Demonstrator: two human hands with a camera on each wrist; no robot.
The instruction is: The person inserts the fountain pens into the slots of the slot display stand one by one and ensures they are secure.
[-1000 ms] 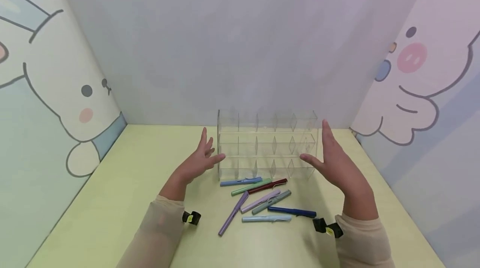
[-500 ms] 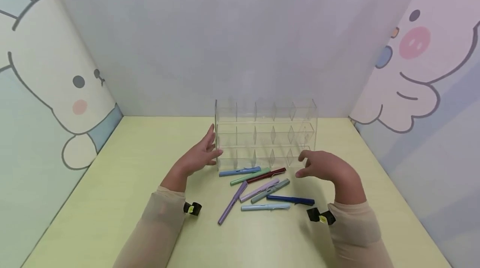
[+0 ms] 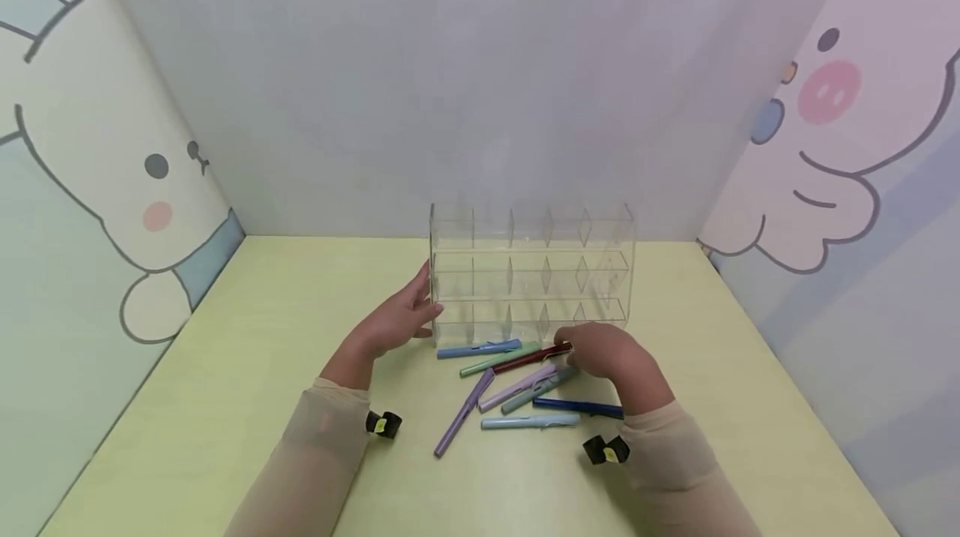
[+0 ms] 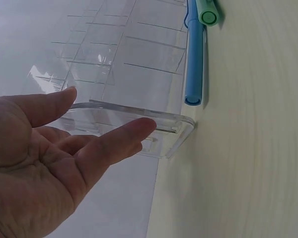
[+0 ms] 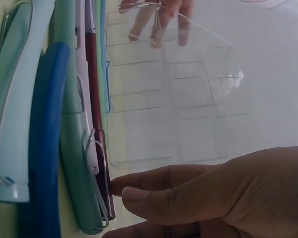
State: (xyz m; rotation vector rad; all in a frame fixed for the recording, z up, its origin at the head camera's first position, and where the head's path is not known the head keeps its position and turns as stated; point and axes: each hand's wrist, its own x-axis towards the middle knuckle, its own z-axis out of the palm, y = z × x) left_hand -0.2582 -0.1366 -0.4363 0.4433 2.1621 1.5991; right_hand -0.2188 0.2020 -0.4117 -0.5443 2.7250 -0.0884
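A clear acrylic rack (image 3: 528, 274) with three tiers of compartments stands at the back of the table. My left hand (image 3: 396, 320) is at its left side panel, thumb near the front edge and fingers along the outer face, loosely extended in the left wrist view. My right hand (image 3: 600, 349) reaches down at the clip end of a dark red pen (image 3: 525, 359). In the right wrist view, an index fingertip (image 5: 118, 186) is right at that pen, and the thumb stands slightly apart from it. A grey-green pen (image 3: 536, 391) and a lilac pen (image 3: 517, 387) lie just below.
More pens lie in front of the rack: a blue pen (image 3: 477, 349), a light green pen (image 3: 497, 360), a purple pen (image 3: 463, 416), a pale blue pen (image 3: 528, 421) and a dark blue pen (image 3: 577, 408). A grey wall (image 3: 480, 87) rises behind the table.
My right hand has come from the rack's right side down and left to the dark red pen, its spread fingers drawing in. My left hand has moved closer against the rack's left side.
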